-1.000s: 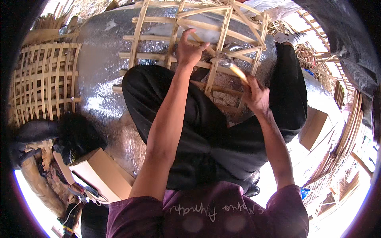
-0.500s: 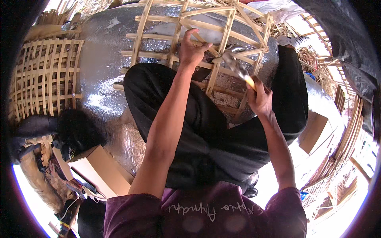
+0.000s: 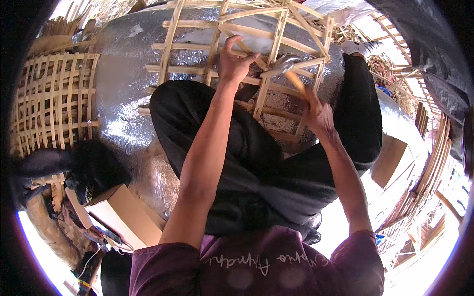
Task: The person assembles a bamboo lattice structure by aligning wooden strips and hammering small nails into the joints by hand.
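Gripping 1 hammer point(image 3: 295, 82), the right hand point(image 3: 317, 116) hovers by a wooden lattice point(image 3: 278, 39).

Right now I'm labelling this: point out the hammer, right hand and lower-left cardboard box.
Hammer point(image 3: 295, 81), head view: on its tan handle.
Right hand point(image 3: 318, 116), head view: back of the hand.
Cardboard box point(image 3: 129, 217), head view: broad tan side.

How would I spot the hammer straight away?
Find the big pale slatted frame at top centre. Toward its right side, the right hand holds the hammer. A shiny metal head on its yellowish handle sets it apart from the plain slats.
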The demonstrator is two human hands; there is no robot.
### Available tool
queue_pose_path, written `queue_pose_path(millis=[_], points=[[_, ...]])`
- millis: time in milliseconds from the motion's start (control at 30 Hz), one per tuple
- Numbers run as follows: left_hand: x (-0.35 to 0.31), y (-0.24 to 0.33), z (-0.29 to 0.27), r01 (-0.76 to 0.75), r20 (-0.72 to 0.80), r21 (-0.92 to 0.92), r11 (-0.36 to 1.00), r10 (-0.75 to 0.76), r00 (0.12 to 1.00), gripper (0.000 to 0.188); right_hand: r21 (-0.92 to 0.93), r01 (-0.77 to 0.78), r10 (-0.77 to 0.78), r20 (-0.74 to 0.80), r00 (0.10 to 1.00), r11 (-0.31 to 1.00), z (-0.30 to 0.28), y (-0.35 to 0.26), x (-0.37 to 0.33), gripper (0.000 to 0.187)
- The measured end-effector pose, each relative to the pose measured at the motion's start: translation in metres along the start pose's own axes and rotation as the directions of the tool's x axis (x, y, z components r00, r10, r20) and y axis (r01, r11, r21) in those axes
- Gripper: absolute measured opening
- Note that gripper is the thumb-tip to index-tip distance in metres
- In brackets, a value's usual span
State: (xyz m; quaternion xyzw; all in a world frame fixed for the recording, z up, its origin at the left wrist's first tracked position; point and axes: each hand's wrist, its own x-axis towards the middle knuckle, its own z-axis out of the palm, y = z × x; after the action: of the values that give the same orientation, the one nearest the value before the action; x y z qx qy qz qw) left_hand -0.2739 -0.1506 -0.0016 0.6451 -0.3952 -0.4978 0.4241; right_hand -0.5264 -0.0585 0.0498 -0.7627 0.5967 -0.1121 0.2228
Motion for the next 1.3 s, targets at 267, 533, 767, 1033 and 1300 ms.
queue_pose_path(millis=[267, 533, 767, 1033, 1300], points=[[-0.009, 0.024, -0.001, -0.015, -0.034, 0.015, 1.0, 0.016, 0.999, 0.059, 0.104, 0.12, -0.082, -0.311, 0.947, 0.987, 0.0, -0.004, -0.021, 0.029], [-0.003, 0.011, -0.002, -0.071, -0.067, 0.104, 0.992, 0.078, 0.995, 0.059, 0.167, 0.02, 0.009, -0.173, 0.985, 0.986, -0.019, -0.044, -0.004, 0.028], [-0.01, 0.022, 0.0, -0.027, -0.02, -0.043, 0.999, 0.026, 0.999, 0.056, -0.096, 0.189, -0.203, -0.164, 0.965, 0.977, 0.014, -0.01, -0.004, 0.028], [-0.006, 0.012, -0.002, -0.092, -0.07, 0.118, 0.989, 0.101, 0.992, 0.054, 0.042, 0.018, -0.01, -0.184, 0.983, 0.999, 0.002, -0.031, -0.009, 0.022], [-0.007, 0.01, 0.0, -0.137, -0.084, 0.191, 0.972, 0.155, 0.984, 0.052, 0.147, -0.049, 0.083, -0.229, 0.97, 0.988, 0.004, -0.036, -0.014, 0.02]])
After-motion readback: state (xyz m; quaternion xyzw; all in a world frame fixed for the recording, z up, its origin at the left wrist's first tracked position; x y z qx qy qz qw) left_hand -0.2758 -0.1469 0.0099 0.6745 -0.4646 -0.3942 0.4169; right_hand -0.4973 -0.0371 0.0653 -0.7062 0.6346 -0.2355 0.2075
